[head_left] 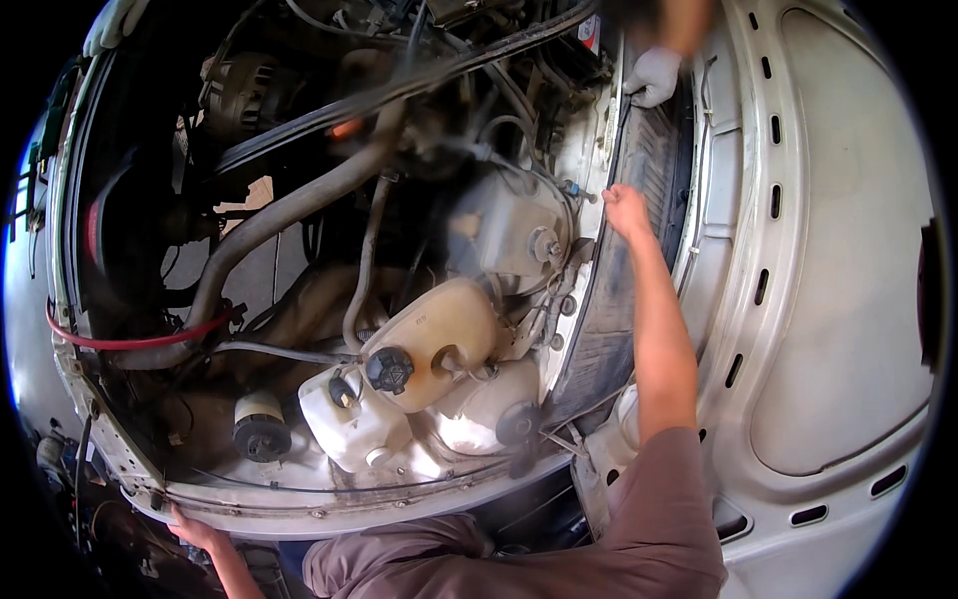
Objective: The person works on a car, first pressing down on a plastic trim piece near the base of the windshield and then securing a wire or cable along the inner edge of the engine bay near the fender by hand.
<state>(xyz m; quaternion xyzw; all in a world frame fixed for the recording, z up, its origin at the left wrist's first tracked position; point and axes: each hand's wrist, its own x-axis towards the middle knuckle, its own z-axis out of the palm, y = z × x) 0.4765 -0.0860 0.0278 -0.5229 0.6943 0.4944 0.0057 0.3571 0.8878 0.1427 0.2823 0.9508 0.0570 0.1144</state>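
Observation:
My right hand (627, 211) is closed at the edge of a long dark cowl panel (621, 260), its fingers curled against the panel's engine-side edge. Farther along the same panel, a co-worker's white-gloved hand (655, 79) grips the far end. Down at the lower left, my left hand (202, 531) rests against the fender rim (249, 521), fingers stretched along it and partly hidden. Just left of my right hand is a small blue fitting (574, 189) on the white metal ledge.
The raised hood (848, 250) fills the right side. Inside the engine bay are a yellowed tank with a black cap (389, 370), a white reservoir (349, 419), a thick hose (289, 205) and a red hose (150, 342). Another gloved hand (112, 25) shows at the far left.

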